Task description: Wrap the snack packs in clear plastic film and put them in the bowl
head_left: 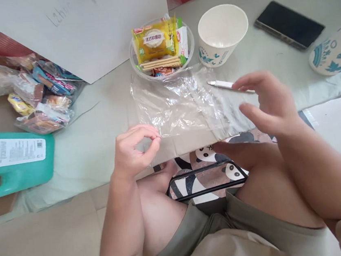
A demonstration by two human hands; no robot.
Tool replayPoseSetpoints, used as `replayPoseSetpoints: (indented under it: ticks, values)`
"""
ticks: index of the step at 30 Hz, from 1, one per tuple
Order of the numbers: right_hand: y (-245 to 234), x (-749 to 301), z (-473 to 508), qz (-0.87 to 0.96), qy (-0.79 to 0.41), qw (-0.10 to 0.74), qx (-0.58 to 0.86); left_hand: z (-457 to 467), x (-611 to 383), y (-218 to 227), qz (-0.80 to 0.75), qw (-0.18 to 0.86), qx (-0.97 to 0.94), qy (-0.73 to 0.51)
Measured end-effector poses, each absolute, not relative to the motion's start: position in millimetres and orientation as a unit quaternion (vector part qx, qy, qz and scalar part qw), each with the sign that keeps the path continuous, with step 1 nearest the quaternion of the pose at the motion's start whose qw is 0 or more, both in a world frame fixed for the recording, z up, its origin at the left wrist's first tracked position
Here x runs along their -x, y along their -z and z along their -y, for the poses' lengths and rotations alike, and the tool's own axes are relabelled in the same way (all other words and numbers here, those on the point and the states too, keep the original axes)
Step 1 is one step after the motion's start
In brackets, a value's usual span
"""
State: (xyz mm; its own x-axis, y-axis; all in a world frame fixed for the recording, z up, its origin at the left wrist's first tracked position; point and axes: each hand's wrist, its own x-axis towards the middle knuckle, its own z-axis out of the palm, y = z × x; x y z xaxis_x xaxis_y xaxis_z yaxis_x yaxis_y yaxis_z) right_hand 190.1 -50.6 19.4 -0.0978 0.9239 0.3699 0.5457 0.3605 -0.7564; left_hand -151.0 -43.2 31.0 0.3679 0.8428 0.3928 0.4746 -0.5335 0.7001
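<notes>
A crumpled clear plastic bag [183,106] lies flat on the pale table [91,133] in front of me. My left hand [134,148] pinches the bag's near left edge between thumb and fingertips. Over the bag's right side hovers my right hand [266,102], fingers curved and apart, holding nothing. Just beyond that hand lies a white pen-like stick [224,84]. Behind the bag stands a clear round bowl [161,47] filled with packaged snacks, a yellow bread packet on top.
A white paper cup [221,34] stands right of the bowl, a dark phone [288,24] further right, another cup [334,51] at the right edge. A bag of snacks [37,98], a teal jug [11,160] and a white board [91,26] are at left. A panda-print stool [207,177] sits between my knees.
</notes>
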Motion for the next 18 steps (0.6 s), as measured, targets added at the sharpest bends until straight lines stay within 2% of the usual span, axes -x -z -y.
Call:
replayPoseSetpoints:
  ticks: [3,5,15,18]
  values:
    - [-25,-206,58,0.799,-0.341,0.345,0.355,45,158,-32,-0.42,0.309,-0.758,-0.392]
    - [-22,-211,58,0.821,-0.37,0.289,0.327,45,162,-32,-0.43,0.33,-0.737,-0.403]
    - [-11,-199,70,0.861,-0.345,0.181,0.327,38,161,-24,-0.498,0.38,-0.611,-0.484]
    - [-1,-177,76,0.874,-0.282,0.205,0.34,38,161,-23,-0.501,0.392,-0.59,-0.497]
